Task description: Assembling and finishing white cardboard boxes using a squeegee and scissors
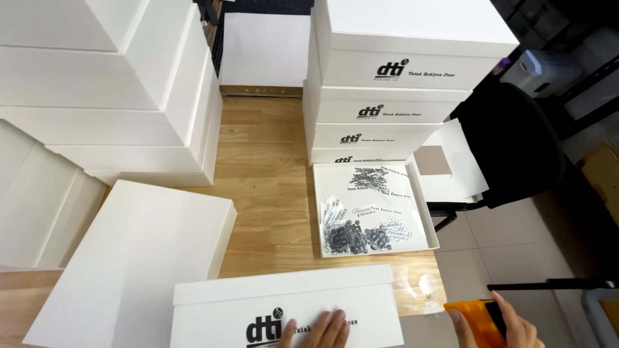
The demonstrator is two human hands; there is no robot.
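My left hand [320, 330] lies flat on the front side of a white lidded box [284, 303] at the bottom edge, its fingertips pressing on a black printed label there. My right hand [500, 328] holds a small orange tool [476, 320] past the table's right edge, low in the view. Just beyond the box lies a shallow white tray [422, 193] with several clear sheets of black stickers [364, 225] in it.
A stack of labelled white boxes [387, 103] rises behind the tray. More plain white boxes [109, 84] stand at the left, with a flat white lid [135, 258] in front of them. A black chair [509, 142] stands to the right of the wooden table [271, 187].
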